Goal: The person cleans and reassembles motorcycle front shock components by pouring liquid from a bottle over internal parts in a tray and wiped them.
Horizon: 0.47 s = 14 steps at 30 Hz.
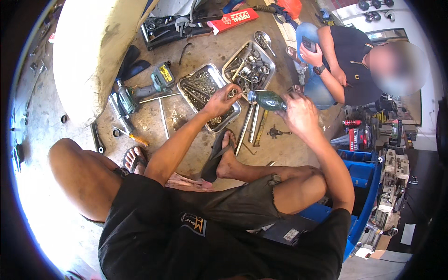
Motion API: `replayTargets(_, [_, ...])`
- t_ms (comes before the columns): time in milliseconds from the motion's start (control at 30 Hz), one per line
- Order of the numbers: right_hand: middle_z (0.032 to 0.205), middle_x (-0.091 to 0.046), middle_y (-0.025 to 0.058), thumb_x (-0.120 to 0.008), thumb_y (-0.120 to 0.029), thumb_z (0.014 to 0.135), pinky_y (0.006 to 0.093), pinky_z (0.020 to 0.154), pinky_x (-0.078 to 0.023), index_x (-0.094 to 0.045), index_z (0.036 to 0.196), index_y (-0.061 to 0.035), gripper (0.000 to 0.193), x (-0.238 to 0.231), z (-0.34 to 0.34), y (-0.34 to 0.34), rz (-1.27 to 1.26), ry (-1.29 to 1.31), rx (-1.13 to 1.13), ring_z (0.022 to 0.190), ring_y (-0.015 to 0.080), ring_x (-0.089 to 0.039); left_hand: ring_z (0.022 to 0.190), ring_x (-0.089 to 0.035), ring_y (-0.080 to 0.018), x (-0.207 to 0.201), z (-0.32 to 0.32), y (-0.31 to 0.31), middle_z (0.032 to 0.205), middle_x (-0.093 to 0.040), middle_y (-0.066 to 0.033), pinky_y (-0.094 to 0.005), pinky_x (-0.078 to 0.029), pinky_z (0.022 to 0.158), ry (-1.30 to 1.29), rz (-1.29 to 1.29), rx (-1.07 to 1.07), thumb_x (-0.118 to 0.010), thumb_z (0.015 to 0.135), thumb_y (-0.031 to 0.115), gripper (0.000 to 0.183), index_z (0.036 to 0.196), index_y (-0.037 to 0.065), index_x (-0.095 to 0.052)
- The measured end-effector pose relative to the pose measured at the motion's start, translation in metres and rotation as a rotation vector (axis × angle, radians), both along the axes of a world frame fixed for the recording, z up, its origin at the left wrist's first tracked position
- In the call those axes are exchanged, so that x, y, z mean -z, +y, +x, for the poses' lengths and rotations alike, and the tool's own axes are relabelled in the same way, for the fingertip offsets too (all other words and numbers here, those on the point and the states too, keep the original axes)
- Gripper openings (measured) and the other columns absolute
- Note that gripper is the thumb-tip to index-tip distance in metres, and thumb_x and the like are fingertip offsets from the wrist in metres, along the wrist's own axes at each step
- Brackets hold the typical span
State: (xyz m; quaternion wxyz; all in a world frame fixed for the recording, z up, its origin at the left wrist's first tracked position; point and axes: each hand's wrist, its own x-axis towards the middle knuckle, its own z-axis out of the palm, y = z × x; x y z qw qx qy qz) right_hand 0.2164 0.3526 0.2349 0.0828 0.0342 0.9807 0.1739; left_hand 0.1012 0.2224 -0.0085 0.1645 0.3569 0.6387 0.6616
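A green see-through bottle (269, 100) lies nearly level in the air, its pale blue neck end pointing left. Wrapped round its base end is my right hand (301, 114). My left hand (223, 101) is closed, pinching a small ring-shaped metal part (233, 93) close to the bottle's neck. The exact kind of that part is too small to make out. Below both hands stand two metal trays: the left tray (190, 103) holds many small bolts and bits, while sockets and larger metal parts fill the right tray (270, 74).
A cordless impact driver (128, 98) and a T-handle wrench (162, 116) lie left of the trays. Long metal bars (252, 123) rest to their right. Farther off are a toolbox (170, 30) and a red box (233, 21). A seated person (347, 60) holds a phone at the right, near blue shelving (364, 175).
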Motion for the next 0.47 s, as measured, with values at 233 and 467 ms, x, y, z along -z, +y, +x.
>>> replayTargets(233, [0.095, -0.064, 0.0147, -0.072, -0.029, 0.076, 0.0428, 0.090, -0.047, -0.066, 0.102, -0.0086, 0.033, 0.000, -0.009, -0.022, 0.046, -0.065, -0.001, 0.095, 0.0332, -0.062, 0.089, -0.061, -0.0286, -0.006, -0.001, -0.009, 0.089, -0.063, -0.0147, -0.0380, -0.047, 0.081, -0.028, -0.071, 0.024, -0.059, 0.091, 0.022, 0.020, 0.099, 0.005, -0.054])
replayTargets(467, [0.099, -0.063, 0.0160, -0.070, -0.026, 0.078, 0.0436, 0.099, -0.043, -0.065, 0.106, -0.0097, 0.032, 0.017, -0.009, -0.013, 0.043, -0.021, 0.058, 0.101, 0.0315, -0.061, 0.094, -0.062, -0.0301, 0.006, -0.005, -0.006, 0.098, -0.064, -0.0185, -0.0386, -0.046, 0.083, -0.026, -0.024, 0.043, -0.061, 0.089, 0.030, 0.029, 0.099, 0.004, -0.054])
